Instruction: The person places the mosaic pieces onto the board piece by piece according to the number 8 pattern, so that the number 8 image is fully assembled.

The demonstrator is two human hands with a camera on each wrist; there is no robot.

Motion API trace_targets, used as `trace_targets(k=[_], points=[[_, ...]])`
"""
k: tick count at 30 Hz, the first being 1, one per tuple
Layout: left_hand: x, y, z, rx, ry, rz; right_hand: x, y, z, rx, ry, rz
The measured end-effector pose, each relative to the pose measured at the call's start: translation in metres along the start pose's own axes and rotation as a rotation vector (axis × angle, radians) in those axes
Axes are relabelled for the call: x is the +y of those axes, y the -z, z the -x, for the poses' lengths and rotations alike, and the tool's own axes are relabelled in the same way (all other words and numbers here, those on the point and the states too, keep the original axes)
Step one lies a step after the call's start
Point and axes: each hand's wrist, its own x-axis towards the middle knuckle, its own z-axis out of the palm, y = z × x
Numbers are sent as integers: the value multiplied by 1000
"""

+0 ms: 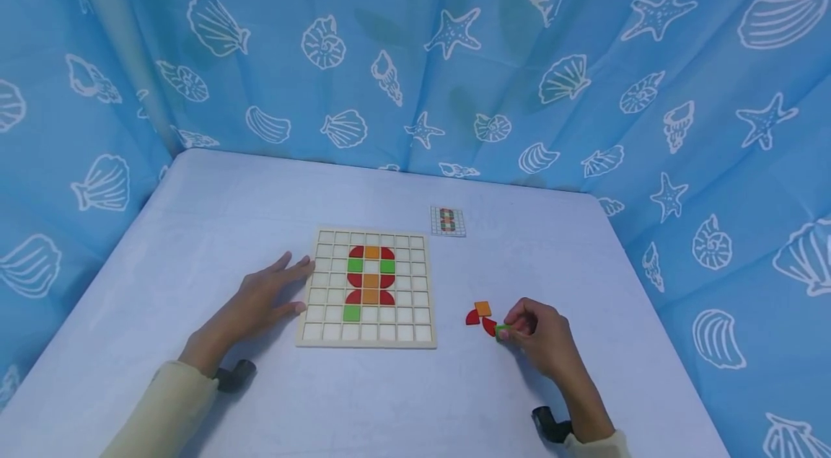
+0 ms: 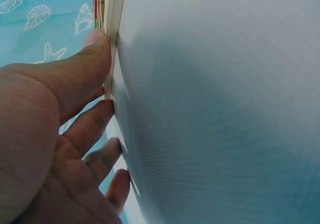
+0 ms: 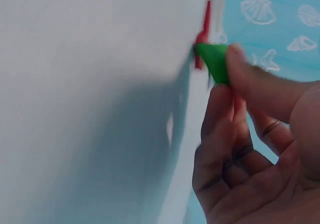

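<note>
A square white grid board (image 1: 409, 332) with a pale wooden rim lies on the table. Red rounded, orange square and green square tiles fill several cells in its middle columns; the lowest is a green tile (image 1: 351, 313). Along the board's left edge rests my left hand (image 1: 256, 303), fingers extended; the left wrist view shows its thumb and fingertips touching the rim (image 2: 114, 39). Between thumb and finger, my right hand (image 1: 542, 335) pinches a green square tile (image 3: 216, 61), tilted. Beside it lie an orange square tile (image 1: 482, 309) and red quarter-round tiles (image 1: 472, 317).
A small pattern card (image 1: 448, 221) with a similar red, orange and green figure lies behind the board, to the right. A white cloth covers the table (image 1: 363, 407). Blue curtains (image 1: 402, 47) with shell prints hang at the back and sides.
</note>
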Motion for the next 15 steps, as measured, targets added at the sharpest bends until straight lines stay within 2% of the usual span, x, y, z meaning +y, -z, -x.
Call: trace_targets(k=[6,15], points=[[0,1,-1,-10,-3,0,-13,-10,4,-51,44,-199],[1,1,0,-13,4,-3,-55,-47,1,-77,123,-293]])
